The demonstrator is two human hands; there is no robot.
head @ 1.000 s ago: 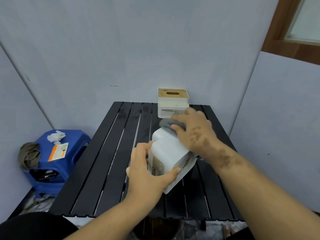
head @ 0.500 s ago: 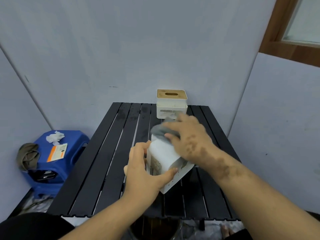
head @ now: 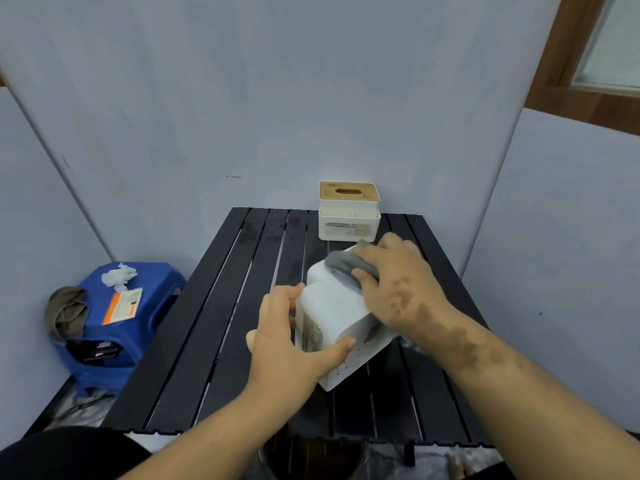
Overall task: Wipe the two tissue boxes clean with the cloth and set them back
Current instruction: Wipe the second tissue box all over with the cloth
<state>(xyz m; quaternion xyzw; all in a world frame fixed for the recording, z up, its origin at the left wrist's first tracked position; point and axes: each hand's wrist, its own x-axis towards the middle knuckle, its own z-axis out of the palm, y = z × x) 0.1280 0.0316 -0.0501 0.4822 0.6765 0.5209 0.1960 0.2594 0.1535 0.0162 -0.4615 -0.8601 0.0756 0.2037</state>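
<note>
A white tissue box (head: 334, 313) lies tipped on its side over the middle of the black slatted table (head: 194, 341). My left hand (head: 287, 341) grips its near end, thumb on one face and fingers on the other. My right hand (head: 398, 289) holds a grey cloth (head: 346, 263) bunched under its fingers and presses it on the box's far upper face. A second white tissue box (head: 349, 213) with a wooden slotted lid stands upright at the table's far edge, untouched.
A blue plastic stool (head: 114, 320) stands left of the table with a crumpled tissue (head: 119, 275), an orange-and-white packet (head: 123, 306) and an olive rag (head: 65, 313) on it. Grey walls close in behind and on both sides.
My right hand slid the cloth left across the box's top and then back toward the right. The left hand kept its grip, and the box stayed tipped in place.
</note>
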